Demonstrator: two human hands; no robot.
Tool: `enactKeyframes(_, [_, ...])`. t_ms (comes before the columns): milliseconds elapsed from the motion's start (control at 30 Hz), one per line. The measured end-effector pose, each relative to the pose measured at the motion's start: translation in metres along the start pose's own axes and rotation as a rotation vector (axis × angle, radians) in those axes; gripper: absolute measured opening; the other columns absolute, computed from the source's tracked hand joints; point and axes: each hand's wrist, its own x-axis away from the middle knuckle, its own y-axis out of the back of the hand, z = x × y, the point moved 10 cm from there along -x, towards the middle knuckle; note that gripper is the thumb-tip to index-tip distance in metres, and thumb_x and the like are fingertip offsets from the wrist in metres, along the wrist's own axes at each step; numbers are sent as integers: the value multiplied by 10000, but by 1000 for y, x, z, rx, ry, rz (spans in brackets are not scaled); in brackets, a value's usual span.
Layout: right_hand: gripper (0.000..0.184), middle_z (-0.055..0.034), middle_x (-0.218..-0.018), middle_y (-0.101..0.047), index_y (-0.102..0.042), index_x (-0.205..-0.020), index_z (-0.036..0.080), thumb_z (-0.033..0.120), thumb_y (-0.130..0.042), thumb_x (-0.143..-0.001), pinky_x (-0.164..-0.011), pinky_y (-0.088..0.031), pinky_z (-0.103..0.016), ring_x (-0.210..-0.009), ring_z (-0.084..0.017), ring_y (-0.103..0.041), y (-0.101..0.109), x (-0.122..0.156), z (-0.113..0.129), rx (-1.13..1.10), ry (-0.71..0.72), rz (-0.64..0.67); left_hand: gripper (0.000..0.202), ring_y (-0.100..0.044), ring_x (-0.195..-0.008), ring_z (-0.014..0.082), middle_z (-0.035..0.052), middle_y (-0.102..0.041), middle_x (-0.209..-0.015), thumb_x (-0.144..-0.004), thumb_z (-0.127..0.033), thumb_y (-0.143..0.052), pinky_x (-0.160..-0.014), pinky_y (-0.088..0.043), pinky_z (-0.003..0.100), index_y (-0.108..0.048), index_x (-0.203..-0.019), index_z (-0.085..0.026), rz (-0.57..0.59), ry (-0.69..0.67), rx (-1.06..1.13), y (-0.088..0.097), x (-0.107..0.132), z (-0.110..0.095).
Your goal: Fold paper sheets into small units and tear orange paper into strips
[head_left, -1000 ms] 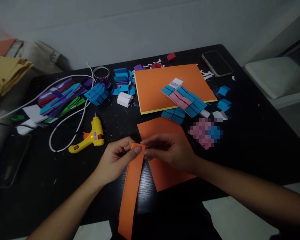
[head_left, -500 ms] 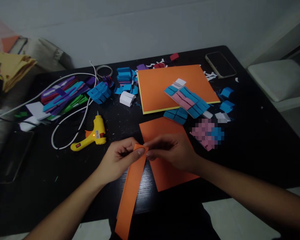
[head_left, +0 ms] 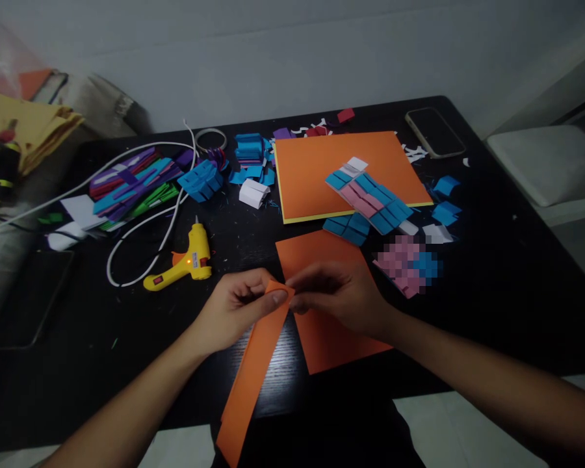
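A long folded strip of orange paper (head_left: 253, 370) slants down from my hands past the table's near edge. Its upper end is pinched by my left hand (head_left: 236, 305), with the thumb flat on top. At the strip's top right corner, my right hand (head_left: 344, 296) has its thumb and fingertips closed together; the exact grip is partly hidden. Beneath the right hand lies an orange sheet (head_left: 331, 344) on the black table. A yellow glue gun (head_left: 198, 250), its small light glowing, rests left of my hands.
Behind is a larger orange sheet (head_left: 312, 169) bearing a blue, pink and white paper piece (head_left: 370, 198). A white cable (head_left: 112, 257) loops around colored paper strips (head_left: 136, 182) at left. Blue folded papers (head_left: 251, 149) stand farther back. A phone (head_left: 435, 132) lies at the far right corner.
The whole view has shifted slightly, so things sit a little farther right. Both hands keep nearly the same pose at the strip's upper end, and the strip's lower end has swung slightly left.
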Motion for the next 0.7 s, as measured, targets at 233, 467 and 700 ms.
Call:
enactKeyframes(233, [197, -18, -769, -812, -844, -916, 216, 236, -935, -742, -671, -659, -285, -670, -145, -756, -2, 0, 7, 7, -5, 18, 356, -460, -563, 84, -5, -618, -651, -950, -430, -724, -529, -348, 192, -644, -749, -148, 55, 17, 63, -2, 0, 3])
enactKeyframes(467, [182, -1, -755, -810, -847, -902, 237, 200, -931, -746, -651, -638, -243, -656, -121, -750, -3, 1, 6, -24, -3, 12, 295, -501, -580, 78, 18, -716, -717, -969, -390, -719, -544, -376, 176, -705, -801, -148, 58, -4, 91, -3, -1, 1])
enactKeyframes(700, [151, -17, -777, -816, -843, -877, 224, 227, -930, -754, -656, -648, -280, -678, -144, -761, -1, 1, 3, -40, 0, -5, 308, -506, -560, 73, 15, -715, -697, -972, -367, -720, -533, -371, 176, -665, -763, -147, 33, -39, 92, -3, 2, -2])
